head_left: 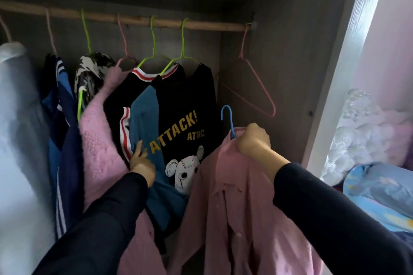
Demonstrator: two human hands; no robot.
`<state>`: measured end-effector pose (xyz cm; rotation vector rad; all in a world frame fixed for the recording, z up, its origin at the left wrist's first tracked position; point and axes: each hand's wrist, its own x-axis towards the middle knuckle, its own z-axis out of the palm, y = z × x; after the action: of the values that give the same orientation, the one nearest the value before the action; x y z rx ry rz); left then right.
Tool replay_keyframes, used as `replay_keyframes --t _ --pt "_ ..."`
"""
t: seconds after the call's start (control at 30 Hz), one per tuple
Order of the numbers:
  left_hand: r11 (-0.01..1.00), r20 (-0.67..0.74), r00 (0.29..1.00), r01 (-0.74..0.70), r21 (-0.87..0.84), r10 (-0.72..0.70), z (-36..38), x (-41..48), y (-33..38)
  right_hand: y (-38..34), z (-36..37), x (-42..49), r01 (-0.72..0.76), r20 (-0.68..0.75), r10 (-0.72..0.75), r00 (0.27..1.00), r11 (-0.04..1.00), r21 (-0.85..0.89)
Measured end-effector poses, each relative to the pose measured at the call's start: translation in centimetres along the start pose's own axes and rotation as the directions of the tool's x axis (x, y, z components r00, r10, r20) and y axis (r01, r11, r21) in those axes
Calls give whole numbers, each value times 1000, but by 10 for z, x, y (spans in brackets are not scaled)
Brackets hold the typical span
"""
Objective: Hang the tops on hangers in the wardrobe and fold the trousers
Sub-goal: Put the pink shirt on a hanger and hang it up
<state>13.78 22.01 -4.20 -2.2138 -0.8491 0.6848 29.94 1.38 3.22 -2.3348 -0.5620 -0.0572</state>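
Tops in a row on the wooden rail (138, 21) of the wardrobe (279, 62). Far left, a pale white garment (13, 96), blurred. Next, a navy-and-blue track jacket (60, 118) with white stripes, then a black-and-white patterned top (89, 73) on a lime-green hanger (86, 31). Beside it, a fluffy pink sweater (98, 136) on a pink hanger (123, 38), draped out toward the camera. Then a black jacket (143, 114) with red-and-white striped trim and a blue front panel, on a second green hanger (153, 38). Overlapping its right side, a black sweatshirt (190, 100) with "ATTACK!" in yellow and a white bear-like figure, on a third green hanger (182, 38). Left hand (142, 163), dark-sleeved, low against the jacket: fingers straight and released, tips touching the blue panel beside the striped sleeve, grasping nothing. Right of the sweatshirt, an empty pink hanger (243, 44) at the rail's end, tilted. Below it and off the rail, a pink button-up shirt (234, 207) on a blue hanger (232, 125), only the hook showing above the collar. Right hand (253, 140) at that collar, fingers clenched round the shirt's neck and the hanger's stem, the shirt hanging down from the grip. Farther right, a pale panel (357, 51) at the wardrobe's edge, then light-blue bedding (380, 190) under something white and crinkled (357, 136), too blurred to name.
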Motion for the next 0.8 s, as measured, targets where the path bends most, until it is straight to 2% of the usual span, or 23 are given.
replay_keyframes --t 0.07,0.17,0.23,0.33,0.43,0.5,0.6,0.63,0.8 --pt "994 -84 996 -17 -108 8 -10 -1 -2 -14 -7 5 -39 23 35 999 981 191" --pt "965 -343 939 -71 -252 -21 -33 -6 -10 -40 -21 12 -48 21 44 999 929 367" --pt "967 -512 858 -87 -239 -49 -55 -11 -24 -60 -32 20 -23 -17 33 999 902 430" --pt "977 -714 688 -35 -210 -129 -89 -19 -52 -90 -50 35 65 -92 -24 995 877 476" --pt "951 -780 563 38 -305 -273 -116 -22 -81 -118 -66 54 130 -142 -67 988 850 510" --pt "923 -755 568 21 -385 -328 -130 -20 -97 -132 -73 66 148 -161 -74 984 842 518" --pt "829 -655 682 -128 -545 -325 -146 -11 -111 -148 -78 82 168 -203 -74 976 850 499" --pt "804 -646 693 -162 -572 -321 -150 -7 -113 -152 -79 87 176 -217 -77 973 855 487" --pt "725 -669 648 -254 -640 -364 -174 15 -111 -167 -78 115 195 -221 -96 970 852 486"
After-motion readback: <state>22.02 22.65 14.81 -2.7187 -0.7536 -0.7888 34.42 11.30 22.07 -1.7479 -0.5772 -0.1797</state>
